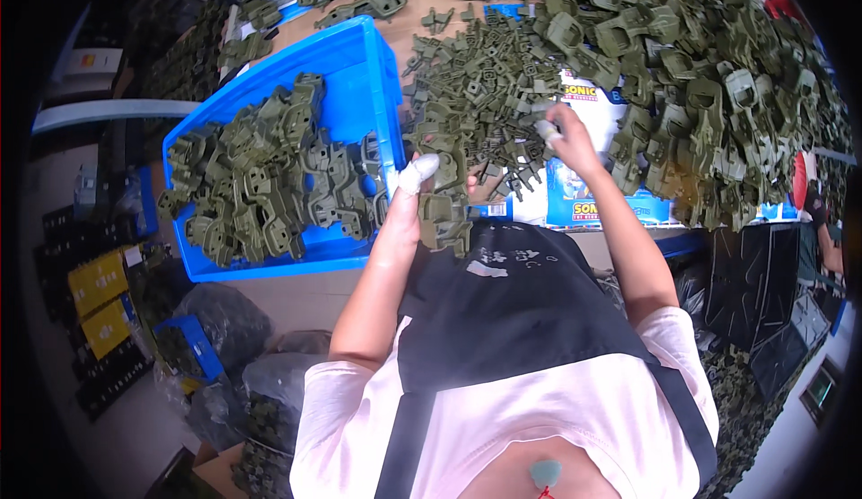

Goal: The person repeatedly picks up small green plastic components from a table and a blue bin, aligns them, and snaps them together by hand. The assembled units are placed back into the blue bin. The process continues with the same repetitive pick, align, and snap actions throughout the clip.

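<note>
My left hand (pixel 412 185), its thumb wrapped in white, is closed on an olive-green moulded plastic part (pixel 444 221) held upright just right of the blue bin's corner. Over the right side of a heap of small green plastic pieces (pixel 489 86) is my right hand (pixel 571 138). Its fingers, one with a white covering, are drawn together, and anything between them is too small to make out. The blue bin (pixel 388 77) stands to the left, holding many larger green moulded parts (pixel 260 176).
A big pile of larger green parts (pixel 691 95) covers the table's right side. Printed blue-and-white sheets (pixel 620 207) lie beneath. More green parts (pixel 364 5) rest behind the bin. Plastic bags (pixel 224 319) sit on the floor at left. Another person's arm (pixel 824 234) shows at far right.
</note>
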Motion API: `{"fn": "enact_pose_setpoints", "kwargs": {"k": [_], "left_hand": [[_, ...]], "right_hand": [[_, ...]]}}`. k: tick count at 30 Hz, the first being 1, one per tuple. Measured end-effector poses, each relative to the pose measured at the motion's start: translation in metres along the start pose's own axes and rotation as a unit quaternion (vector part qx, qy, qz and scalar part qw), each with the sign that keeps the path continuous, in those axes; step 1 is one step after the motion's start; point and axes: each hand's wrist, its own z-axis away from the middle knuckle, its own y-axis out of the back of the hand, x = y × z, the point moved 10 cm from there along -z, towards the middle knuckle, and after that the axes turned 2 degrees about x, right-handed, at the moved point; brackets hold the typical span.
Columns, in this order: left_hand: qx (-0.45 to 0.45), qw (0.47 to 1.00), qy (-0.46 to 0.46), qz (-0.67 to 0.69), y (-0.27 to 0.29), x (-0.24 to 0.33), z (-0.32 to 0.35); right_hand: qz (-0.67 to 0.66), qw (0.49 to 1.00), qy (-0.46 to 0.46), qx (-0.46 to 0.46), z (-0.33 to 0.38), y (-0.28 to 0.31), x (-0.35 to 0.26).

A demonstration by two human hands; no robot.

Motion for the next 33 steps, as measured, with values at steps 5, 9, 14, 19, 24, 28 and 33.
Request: {"fn": "enact_pose_setpoints", "kwargs": {"k": [5, 9, 14, 19, 24, 28, 33], "left_hand": [[0.009, 1.000, -0.010, -0.019, -0.007, 0.006, -0.002], [-0.033, 0.999, 0.033, -0.006, -0.027, -0.018, -0.005], [-0.062, 0.992, 0.035, -0.106, -0.033, -0.035, -0.008], [-0.081, 0.993, 0.057, -0.067, -0.028, -0.049, -0.012], [-0.048, 0.995, 0.056, -0.070, -0.017, -0.058, -0.010], [-0.016, 0.996, 0.016, -0.085, -0.021, -0.046, 0.010], [0.001, 0.990, -0.110, -0.090, -0.005, -0.007, 0.016]], "right_hand": [[-0.228, 0.938, -0.108, -0.238, 0.069, 0.009, -0.116], [-0.098, 0.969, 0.001, -0.229, 0.073, 0.004, -0.159], [0.066, 0.930, 0.087, -0.351, 0.085, -0.028, -0.175], [0.031, 0.925, 0.115, -0.361, 0.087, -0.037, -0.179], [0.027, 0.908, 0.129, -0.397, 0.099, -0.050, -0.176], [-0.047, 0.911, 0.112, -0.395, 0.097, -0.055, -0.174], [-0.182, 0.911, 0.091, -0.359, 0.080, -0.053, -0.168]]}}
